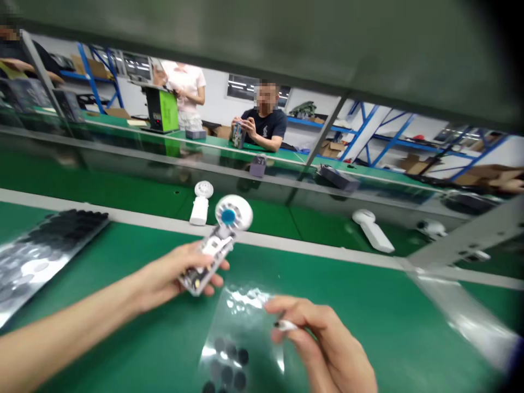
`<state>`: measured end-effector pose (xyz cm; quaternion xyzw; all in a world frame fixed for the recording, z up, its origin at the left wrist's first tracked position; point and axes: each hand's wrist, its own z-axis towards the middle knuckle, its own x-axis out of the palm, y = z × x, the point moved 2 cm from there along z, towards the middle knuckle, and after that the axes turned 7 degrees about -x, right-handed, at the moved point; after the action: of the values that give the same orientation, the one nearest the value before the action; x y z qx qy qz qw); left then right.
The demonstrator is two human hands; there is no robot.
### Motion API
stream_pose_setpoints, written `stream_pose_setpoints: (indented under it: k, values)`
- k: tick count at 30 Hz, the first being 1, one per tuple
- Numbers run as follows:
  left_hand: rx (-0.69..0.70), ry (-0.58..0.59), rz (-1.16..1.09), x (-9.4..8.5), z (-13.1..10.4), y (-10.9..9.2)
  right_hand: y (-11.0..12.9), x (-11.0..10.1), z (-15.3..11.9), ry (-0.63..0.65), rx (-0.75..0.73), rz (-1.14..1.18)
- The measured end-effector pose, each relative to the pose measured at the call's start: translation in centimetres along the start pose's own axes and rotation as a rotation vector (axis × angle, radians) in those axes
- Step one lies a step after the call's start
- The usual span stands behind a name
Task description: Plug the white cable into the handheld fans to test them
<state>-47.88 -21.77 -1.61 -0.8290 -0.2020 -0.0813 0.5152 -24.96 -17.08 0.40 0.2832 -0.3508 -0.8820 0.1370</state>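
Note:
My left hand (192,267) is closed around the handle of a white handheld fan (216,248). The fan's round head points up and away, with a blue disc at its centre, and its handle lies uncovered with inner parts showing. To the right, my right hand (323,333) pinches a small white piece (286,325) with a dark end between thumb and fingers; its kind is unclear. Below and between the hands, a clear plastic sheet (249,322) bearing several black round stickers (227,374) rests on the green table (393,327).
A larger sheet of black round stickers (53,245) lies at left. Beyond the pale table edge, a green conveyor belt (278,218) carries another white fan (200,204) and a third fan (374,232). Metal posts and an overhead panel frame the bench. Co-workers are across the line.

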Motion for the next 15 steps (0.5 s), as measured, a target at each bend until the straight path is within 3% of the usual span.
stream_pose_setpoints:
  k: [1,3,6,8,10,13,15]
  values:
    - [-0.065,0.123,0.004,1.6,-1.1,1.6,1.1,0.5,0.6,0.038,-0.158,-0.037]
    - [-0.163,0.315,0.024,4.0,-3.1,4.1,2.6,1.1,1.4,0.084,-0.283,-0.172]
    - [-0.165,0.343,0.128,5.8,-5.2,5.7,3.5,1.2,1.8,0.026,-0.298,-0.319]
    - [-0.149,0.288,0.236,6.1,-6.3,5.9,2.9,0.9,2.1,-0.072,-0.159,-0.228]
    - [-0.183,0.273,0.275,6.0,-7.1,6.0,1.6,0.5,2.4,-0.155,0.099,0.039]
    - [-0.186,0.269,0.107,5.5,-7.3,6.4,-0.3,0.3,2.3,-0.246,0.399,0.398]
    - [-0.147,0.204,-0.03,4.9,-6.8,6.8,-0.8,0.2,1.4,-0.256,0.481,0.384]
